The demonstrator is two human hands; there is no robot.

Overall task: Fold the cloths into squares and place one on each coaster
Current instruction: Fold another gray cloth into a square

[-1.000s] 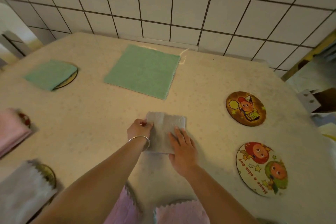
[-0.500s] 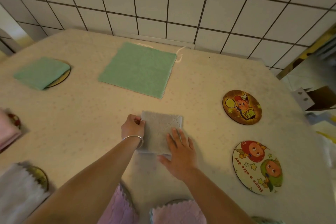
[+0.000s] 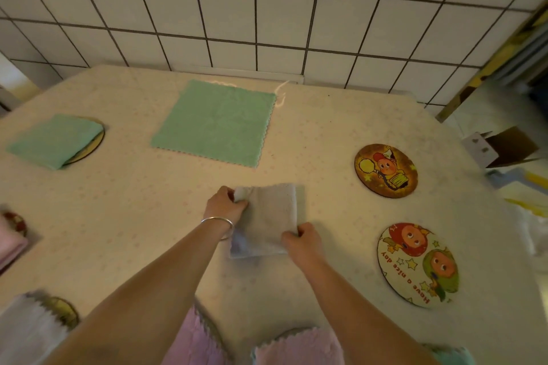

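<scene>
A grey cloth (image 3: 269, 216), folded into a small square, lies in the middle of the table. My left hand (image 3: 226, 205) pinches its far left corner. My right hand (image 3: 303, 239) grips its near right corner. Two bare round coasters lie to the right: a brown cartoon coaster (image 3: 386, 170) and a larger white cartoon coaster (image 3: 418, 265). An unfolded green cloth (image 3: 216, 123) lies flat at the back. A folded green cloth (image 3: 55, 141) sits on a coaster at the far left.
A folded pink cloth (image 3: 10, 244) covers a coaster at the left edge. A white cloth (image 3: 28, 332) on a coaster lies near left. Pink cloths (image 3: 298, 350) lie at the near edge. A tiled wall (image 3: 267, 9) backs the table. A cardboard box (image 3: 504, 147) stands right.
My right hand went from lying flat on the grey cloth to gripping its near right corner. My left hand now pinches the far left corner more tightly. The view has shifted slightly.
</scene>
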